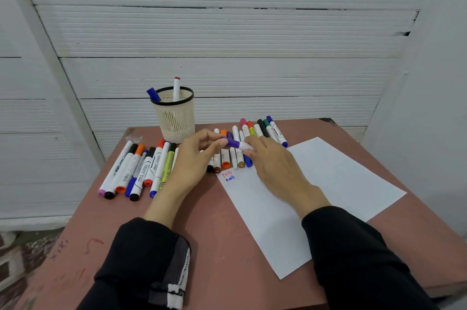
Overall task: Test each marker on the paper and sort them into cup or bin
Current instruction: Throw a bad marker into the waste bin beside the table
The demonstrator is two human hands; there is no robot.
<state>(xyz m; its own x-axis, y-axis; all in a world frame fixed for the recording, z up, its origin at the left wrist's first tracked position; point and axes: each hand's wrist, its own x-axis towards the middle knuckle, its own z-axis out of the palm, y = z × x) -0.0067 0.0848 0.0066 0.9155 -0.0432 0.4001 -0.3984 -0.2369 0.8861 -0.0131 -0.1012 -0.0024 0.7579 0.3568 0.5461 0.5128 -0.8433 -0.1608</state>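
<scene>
Since its cap must come off, both hands grip the purple-capped white marker (236, 144) above the counter (214, 234): left hand (192, 158) seemingly on the cap, right hand (273, 160) on the barrel.

Single head-worn view, looking forward and down, close over table (227, 246), facing wall (227, 31)

Your work surface is a reddish-brown wooden table (214, 246) with faint scribbles near its left front. On it lie a white sheet of paper (328, 183) bearing small red and blue writing, a cream mesh plastic cup (175, 117) with black rim, and rows of capped markers (141, 168).
</scene>
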